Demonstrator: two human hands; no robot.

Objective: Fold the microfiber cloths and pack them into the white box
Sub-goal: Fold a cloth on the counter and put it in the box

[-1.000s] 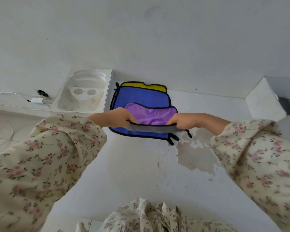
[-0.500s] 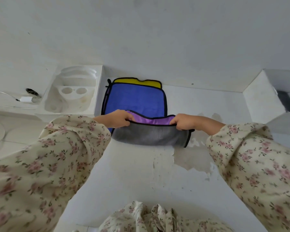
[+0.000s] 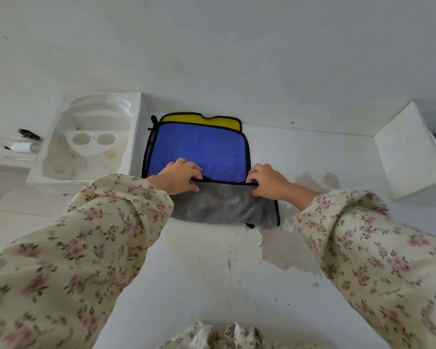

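Lying doubled on the white surface, the grey cloth (image 3: 224, 206) shows a purple sliver along its far edge, overlapping the blue cloth (image 3: 199, 149). Left hand (image 3: 178, 176) and right hand (image 3: 267, 181) pinch that edge, fingers curled shut. Half a second ago more purple showed; now the fold is nearly closed.

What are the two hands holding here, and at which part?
Both hold the grey-and-purple microfiber cloth by its far folded edge: left hand at the left corner, right hand at the right corner.
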